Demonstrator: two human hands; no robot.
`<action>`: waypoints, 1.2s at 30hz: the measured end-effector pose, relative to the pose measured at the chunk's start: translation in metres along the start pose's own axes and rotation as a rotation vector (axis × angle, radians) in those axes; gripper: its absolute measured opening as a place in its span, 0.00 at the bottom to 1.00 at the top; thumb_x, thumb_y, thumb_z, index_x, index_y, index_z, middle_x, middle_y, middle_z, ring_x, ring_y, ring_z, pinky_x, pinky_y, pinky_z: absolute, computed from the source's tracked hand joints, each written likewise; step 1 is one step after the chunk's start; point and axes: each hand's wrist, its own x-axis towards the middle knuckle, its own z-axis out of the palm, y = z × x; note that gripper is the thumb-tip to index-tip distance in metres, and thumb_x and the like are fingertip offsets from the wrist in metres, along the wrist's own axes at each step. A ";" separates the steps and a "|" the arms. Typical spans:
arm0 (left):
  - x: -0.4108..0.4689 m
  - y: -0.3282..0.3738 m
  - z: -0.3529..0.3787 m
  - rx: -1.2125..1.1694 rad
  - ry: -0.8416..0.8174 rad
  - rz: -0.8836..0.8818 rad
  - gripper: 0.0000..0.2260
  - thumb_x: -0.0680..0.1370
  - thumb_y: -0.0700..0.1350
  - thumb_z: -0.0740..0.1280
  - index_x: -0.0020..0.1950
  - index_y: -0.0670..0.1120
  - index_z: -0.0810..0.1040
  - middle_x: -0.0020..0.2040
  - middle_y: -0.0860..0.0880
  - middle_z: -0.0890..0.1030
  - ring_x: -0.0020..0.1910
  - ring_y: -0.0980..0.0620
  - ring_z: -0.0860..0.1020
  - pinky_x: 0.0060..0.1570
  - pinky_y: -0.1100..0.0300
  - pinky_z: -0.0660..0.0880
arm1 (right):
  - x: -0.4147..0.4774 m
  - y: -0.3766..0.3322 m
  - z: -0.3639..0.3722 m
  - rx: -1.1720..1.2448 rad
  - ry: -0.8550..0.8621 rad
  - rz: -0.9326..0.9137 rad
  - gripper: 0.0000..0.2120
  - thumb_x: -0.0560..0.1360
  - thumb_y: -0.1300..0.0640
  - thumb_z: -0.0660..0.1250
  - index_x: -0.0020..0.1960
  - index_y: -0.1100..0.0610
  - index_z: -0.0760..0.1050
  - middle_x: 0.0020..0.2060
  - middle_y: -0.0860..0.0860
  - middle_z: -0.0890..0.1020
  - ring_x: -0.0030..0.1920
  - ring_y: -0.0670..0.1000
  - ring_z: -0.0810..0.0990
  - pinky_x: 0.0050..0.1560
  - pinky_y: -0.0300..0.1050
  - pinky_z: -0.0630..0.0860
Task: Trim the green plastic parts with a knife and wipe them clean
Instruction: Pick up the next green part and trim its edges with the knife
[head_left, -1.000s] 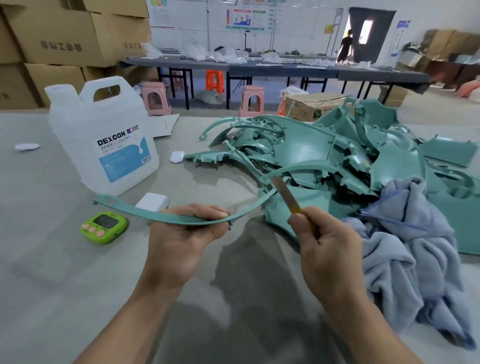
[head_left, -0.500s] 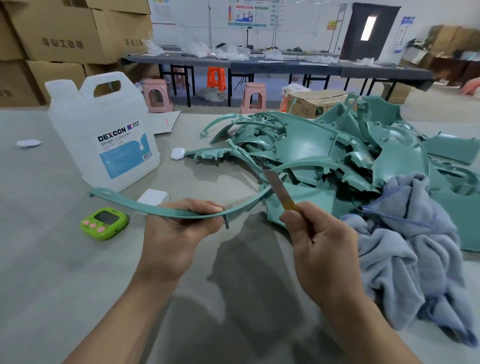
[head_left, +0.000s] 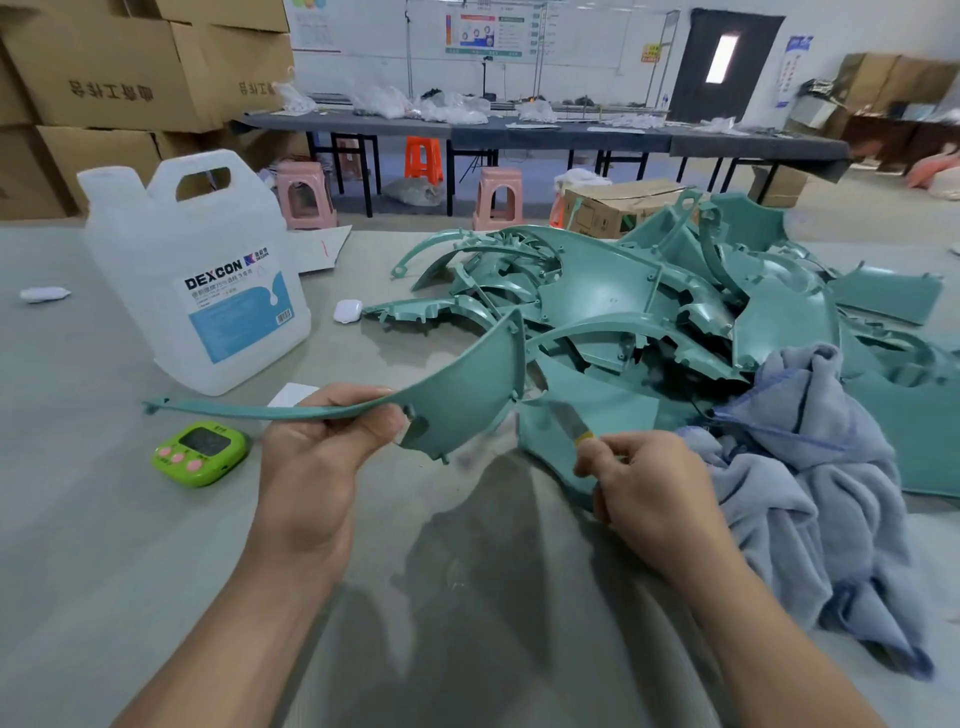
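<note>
My left hand (head_left: 317, 447) grips a long curved green plastic part (head_left: 457, 384) above the table; its wide flared end faces right and its thin arm runs left. My right hand (head_left: 644, 483) holds a small knife (head_left: 569, 421) with the blade pointing up-left, its tip just right of the part's flared end. A big pile of green plastic parts (head_left: 649, 312) lies behind and to the right. A grey-blue cloth (head_left: 810, 467) is bunched at the right, beside my right hand.
A white DEXCON jug (head_left: 202, 275) stands at the left. A green timer (head_left: 200, 453) lies by my left hand, with a white block (head_left: 291, 396) behind it. Small white pieces (head_left: 347, 310) sit on the grey table (head_left: 104, 519). Cardboard boxes and stools stand beyond.
My left hand has turned the part so its broad flared face shows. The knife has dropped from the part's edge and now points lower, near the flared end.
</note>
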 end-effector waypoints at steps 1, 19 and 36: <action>0.001 0.001 0.000 -0.047 0.005 -0.015 0.09 0.65 0.35 0.75 0.36 0.50 0.86 0.34 0.53 0.83 0.37 0.57 0.81 0.43 0.66 0.78 | -0.002 -0.001 0.001 -0.098 -0.014 0.008 0.20 0.80 0.46 0.65 0.36 0.57 0.80 0.25 0.55 0.80 0.32 0.57 0.79 0.37 0.49 0.76; -0.005 0.009 0.006 -0.050 -0.121 -0.325 0.08 0.70 0.51 0.70 0.43 0.49 0.84 0.30 0.52 0.67 0.28 0.56 0.65 0.34 0.62 0.63 | -0.021 -0.019 -0.002 0.754 -0.258 -0.205 0.13 0.69 0.49 0.71 0.47 0.56 0.86 0.28 0.54 0.74 0.27 0.50 0.67 0.31 0.46 0.56; -0.012 -0.010 0.010 -0.045 -0.316 -0.451 0.16 0.71 0.38 0.73 0.59 0.42 0.84 0.59 0.41 0.84 0.59 0.41 0.83 0.55 0.53 0.82 | -0.027 -0.031 0.008 0.805 -0.212 0.062 0.10 0.83 0.63 0.65 0.45 0.63 0.81 0.32 0.56 0.83 0.27 0.52 0.78 0.25 0.42 0.75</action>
